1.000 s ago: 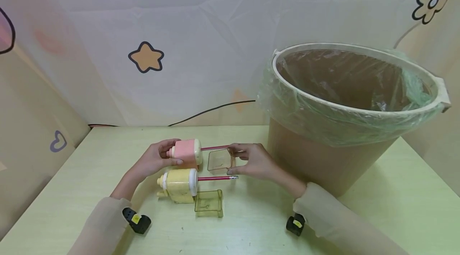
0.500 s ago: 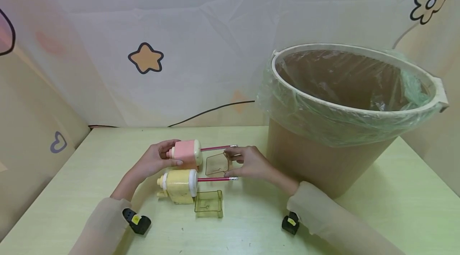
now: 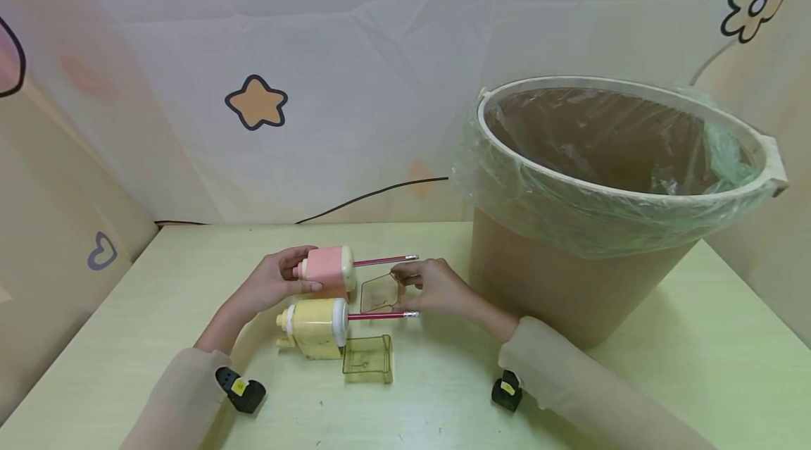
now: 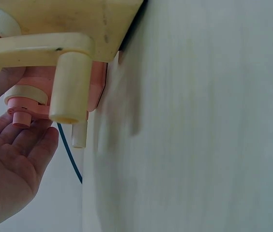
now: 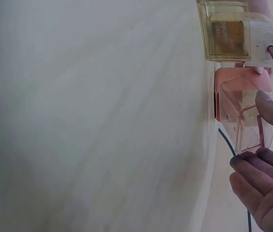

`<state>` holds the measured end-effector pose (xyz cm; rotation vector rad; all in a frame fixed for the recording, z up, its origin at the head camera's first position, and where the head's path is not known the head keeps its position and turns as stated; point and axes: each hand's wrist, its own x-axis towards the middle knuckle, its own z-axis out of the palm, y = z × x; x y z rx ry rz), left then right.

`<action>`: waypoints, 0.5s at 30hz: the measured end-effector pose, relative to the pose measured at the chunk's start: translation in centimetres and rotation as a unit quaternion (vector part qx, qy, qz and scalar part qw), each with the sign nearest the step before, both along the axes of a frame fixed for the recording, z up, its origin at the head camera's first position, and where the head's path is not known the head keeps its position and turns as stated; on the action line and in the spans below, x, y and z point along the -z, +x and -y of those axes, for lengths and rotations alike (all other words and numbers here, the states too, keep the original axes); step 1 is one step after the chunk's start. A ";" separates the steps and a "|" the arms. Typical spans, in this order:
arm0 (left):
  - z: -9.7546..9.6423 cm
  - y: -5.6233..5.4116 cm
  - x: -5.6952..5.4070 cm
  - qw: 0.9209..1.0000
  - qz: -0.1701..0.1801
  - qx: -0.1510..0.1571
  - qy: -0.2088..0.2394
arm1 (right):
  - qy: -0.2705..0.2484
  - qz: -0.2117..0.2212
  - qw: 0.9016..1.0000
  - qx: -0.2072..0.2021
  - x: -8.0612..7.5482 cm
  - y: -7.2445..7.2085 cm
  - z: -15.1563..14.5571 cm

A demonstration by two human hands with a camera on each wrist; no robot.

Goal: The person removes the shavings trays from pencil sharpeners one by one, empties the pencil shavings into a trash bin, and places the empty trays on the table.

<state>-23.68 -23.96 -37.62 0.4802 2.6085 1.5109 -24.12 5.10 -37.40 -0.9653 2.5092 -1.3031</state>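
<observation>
My left hand [image 3: 269,284] grips a pink crank pencil sharpener [image 3: 326,270] from its crank side; a red pencil [image 3: 383,261] sticks out of its other end. My right hand [image 3: 440,288] pinches a clear pinkish shavings drawer [image 3: 380,294] between thumb and fingers, just right of the pink sharpener. In the right wrist view, the drawer's near edge lies between my thumb and fingers. In front stands a yellow pencil sharpener [image 3: 315,327], also holding a red pencil [image 3: 380,316]. Its clear yellow drawer [image 3: 368,360] lies on the table beside it.
A large brown bin [image 3: 545,274] with a green plastic liner stands on the right of the table [image 3: 405,415], close to my right forearm. Behind the table hangs a patterned cloth [image 3: 355,105].
My right hand has moved left and slightly nearer with the clear pinkish drawer, toward the pink sharpener. The left hand and both sharpeners have stayed in place.
</observation>
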 end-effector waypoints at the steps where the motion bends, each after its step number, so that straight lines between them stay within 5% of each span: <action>1: 0.0 0.0 0.0 1.000 0.001 -0.001 0.000 | 0.005 -0.004 1.000 0.000 0.0 0.0 0.0; 15: 0.0 0.1 0.0 1.000 -0.002 -0.001 0.000 | 0.058 -0.017 0.998 0.015 0.1 -0.4 0.2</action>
